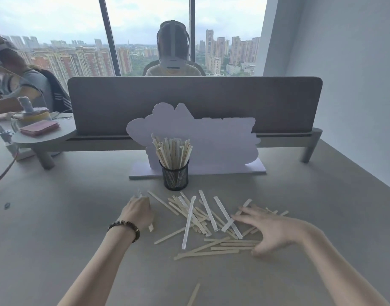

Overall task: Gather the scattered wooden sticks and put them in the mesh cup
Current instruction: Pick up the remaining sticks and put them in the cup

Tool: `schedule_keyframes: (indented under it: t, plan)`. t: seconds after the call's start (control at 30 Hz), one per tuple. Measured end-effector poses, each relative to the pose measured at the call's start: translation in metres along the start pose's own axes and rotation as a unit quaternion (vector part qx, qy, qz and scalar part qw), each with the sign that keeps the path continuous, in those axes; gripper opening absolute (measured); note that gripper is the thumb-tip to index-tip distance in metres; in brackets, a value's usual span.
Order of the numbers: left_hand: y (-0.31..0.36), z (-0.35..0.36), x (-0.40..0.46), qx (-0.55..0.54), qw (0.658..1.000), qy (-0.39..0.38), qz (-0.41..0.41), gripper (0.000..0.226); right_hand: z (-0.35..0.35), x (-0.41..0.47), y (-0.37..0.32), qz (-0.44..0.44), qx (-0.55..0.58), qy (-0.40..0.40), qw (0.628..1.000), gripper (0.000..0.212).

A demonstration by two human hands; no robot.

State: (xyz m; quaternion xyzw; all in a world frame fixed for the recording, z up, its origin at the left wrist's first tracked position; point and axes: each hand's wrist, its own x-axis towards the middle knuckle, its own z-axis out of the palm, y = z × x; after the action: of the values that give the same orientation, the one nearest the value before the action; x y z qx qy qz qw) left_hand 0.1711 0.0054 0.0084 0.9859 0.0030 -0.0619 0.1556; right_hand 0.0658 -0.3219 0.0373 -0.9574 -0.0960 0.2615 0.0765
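A black mesh cup [176, 176] stands upright on the grey table [57, 239], holding several wooden sticks [172, 151] that fan out above its rim. In front of it lies a scattered pile of wooden sticks [203, 219], some pale wood and some white. One lone stick [193, 294] lies near the front edge. My left hand [137, 212], with a bead bracelet at the wrist, is closed around a few sticks whose ends show above and below the fist. My right hand [271, 230] rests spread on the right side of the pile, fingers apart.
A white cut-out sign [211, 140] stands just behind the cup. A grey desk divider [194, 102] runs across the back, with a person seated beyond it. At the left is a small round shelf [44, 135] with a pink item, cables, and another person.
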Motion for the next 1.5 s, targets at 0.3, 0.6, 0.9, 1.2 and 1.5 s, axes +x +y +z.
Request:
schedule_keyframes:
  t: [0.3, 0.6, 0.9, 1.2, 1.5]
  plan:
    - [-0.006, 0.004, -0.018, -0.012, 0.974, -0.063, 0.219, 0.035, 0.008, -0.02, -0.009, 0.006, 0.03, 0.104, 0.994, 0.085]
    - [0.0, 0.005, -0.001, 0.021, 0.959, -0.019, 0.282, 0.033, 0.021, -0.02, 0.016, 0.113, -0.022, 0.15, 0.982, 0.059]
    - [0.01, 0.02, -0.009, -0.05, 0.949, -0.007, 0.312, 0.023, 0.04, 0.003, -0.001, 0.0, 0.057, 0.218, 0.974, 0.054]
    - [0.03, 0.007, 0.0, 0.12, 0.915, -0.129, 0.363, 0.075, 0.017, 0.011, -0.015, -0.045, -0.011, 0.197, 0.979, 0.086]
    - [0.033, 0.002, -0.008, 0.168, 0.912, -0.063, 0.368, 0.037, 0.006, 0.033, -0.023, -0.089, -0.046, 0.138, 0.985, 0.054]
